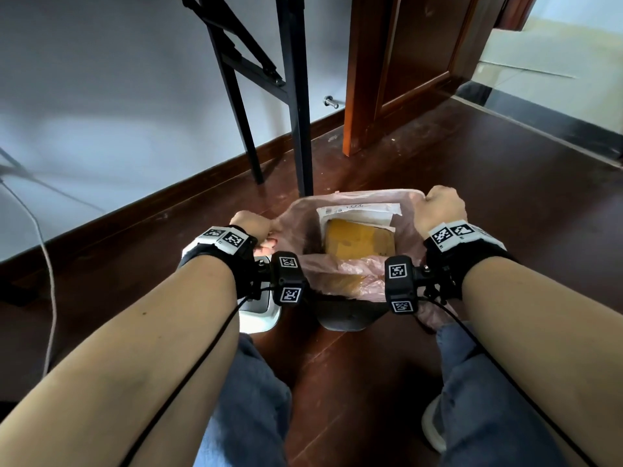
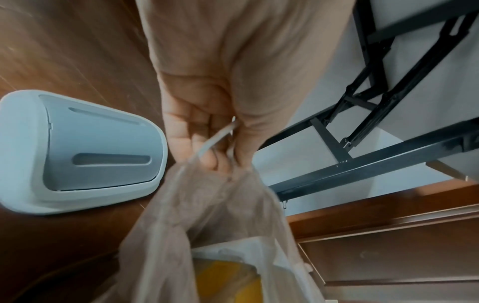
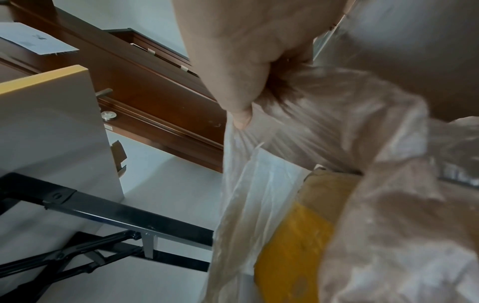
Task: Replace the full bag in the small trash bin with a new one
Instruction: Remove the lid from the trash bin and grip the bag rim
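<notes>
A pink see-through trash bag (image 1: pixel 350 267) hangs open between my two hands above the floor. Inside lie a yellow-brown cardboard package (image 1: pixel 359 239) and a white envelope (image 1: pixel 360 210). My left hand (image 1: pixel 261 235) grips the bag's left edge; in the left wrist view my left hand (image 2: pixel 212 147) curls round the bag (image 2: pixel 207 215) and its white drawstring (image 2: pixel 215 141). My right hand (image 1: pixel 436 203) is a fist on the right edge; in the right wrist view my right hand (image 3: pixel 249 98) holds bunched plastic of the bag (image 3: pixel 337 127). The dark bin (image 1: pixel 347 320) shows under the bag's near side.
The bin's white and grey lid (image 2: pixel 85 147) lies on the dark wooden floor to the left. Black table legs (image 1: pixel 300 129) stand just behind the bag, and a brown door frame (image 1: pixel 364 79) is to the back right. A white cable (image 1: pixel 47 264) trails at left. My knees flank the bin.
</notes>
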`<state>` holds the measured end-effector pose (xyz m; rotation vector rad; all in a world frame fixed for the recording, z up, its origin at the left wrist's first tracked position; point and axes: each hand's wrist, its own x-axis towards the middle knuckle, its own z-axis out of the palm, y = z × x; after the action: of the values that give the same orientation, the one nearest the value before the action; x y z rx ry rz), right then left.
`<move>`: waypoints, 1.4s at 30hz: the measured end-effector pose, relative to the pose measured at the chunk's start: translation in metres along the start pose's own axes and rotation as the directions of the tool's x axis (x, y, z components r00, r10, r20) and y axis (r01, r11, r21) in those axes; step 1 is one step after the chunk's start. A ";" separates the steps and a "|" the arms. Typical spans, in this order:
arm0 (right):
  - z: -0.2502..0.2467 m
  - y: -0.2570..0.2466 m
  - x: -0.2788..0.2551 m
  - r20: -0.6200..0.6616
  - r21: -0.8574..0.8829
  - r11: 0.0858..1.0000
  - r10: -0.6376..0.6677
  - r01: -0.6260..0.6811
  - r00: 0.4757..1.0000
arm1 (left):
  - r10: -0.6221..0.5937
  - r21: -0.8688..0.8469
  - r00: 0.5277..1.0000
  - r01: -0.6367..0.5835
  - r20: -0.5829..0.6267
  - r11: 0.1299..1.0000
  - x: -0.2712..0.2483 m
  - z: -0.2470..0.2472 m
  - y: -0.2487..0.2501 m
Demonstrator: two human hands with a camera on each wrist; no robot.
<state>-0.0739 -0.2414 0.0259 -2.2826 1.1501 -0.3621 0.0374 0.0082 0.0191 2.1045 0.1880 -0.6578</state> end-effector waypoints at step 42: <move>-0.009 -0.007 -0.006 0.213 0.112 0.987 0.087 -0.113 0.973 | 0.217 -0.744 0.976 -0.156 -0.016 0.649 -0.024 0.005 0.036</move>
<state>-0.0773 -0.2367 0.0372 -2.0903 1.1001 -0.1474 0.0281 -0.0148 0.0555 1.2692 0.1567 -0.4234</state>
